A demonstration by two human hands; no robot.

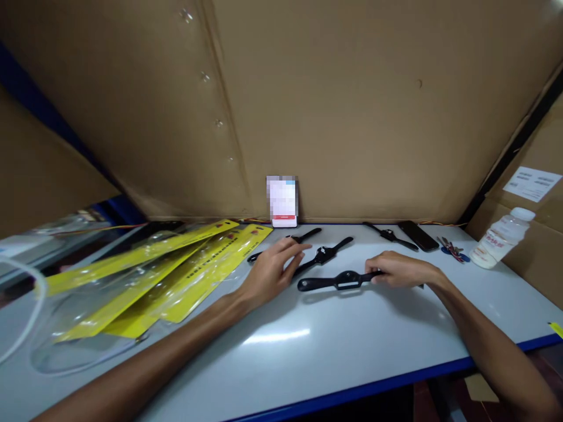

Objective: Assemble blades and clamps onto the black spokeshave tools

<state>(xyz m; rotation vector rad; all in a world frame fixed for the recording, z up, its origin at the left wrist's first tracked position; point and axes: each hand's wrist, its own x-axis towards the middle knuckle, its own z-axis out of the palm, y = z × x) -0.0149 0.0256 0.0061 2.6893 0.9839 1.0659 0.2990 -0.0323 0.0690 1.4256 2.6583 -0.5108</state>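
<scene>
My right hand point(399, 269) is closed around one handle of a black spokeshave body point(347, 280), its slotted middle and other handle pointing left just above the table. My left hand point(275, 264) hovers over the back part of the table with fingers stretched and apart. Under and behind those fingers lies a black spokeshave point(303, 237), partly hidden by the hand. Another black spokeshave point(324, 254) rests between my hands, its near handle close to my left thumb; whether they touch I cannot tell. Farther back on the right lies one more spokeshave point(389, 235).
Several yellow-and-clear plastic packages point(206, 275) are spread on the left of the white table point(352, 346). A lit phone point(284, 202) leans on the cardboard wall point(352, 117). A dark phone point(417, 235), keys point(453, 249) and a white bottle point(501, 237) are on the right.
</scene>
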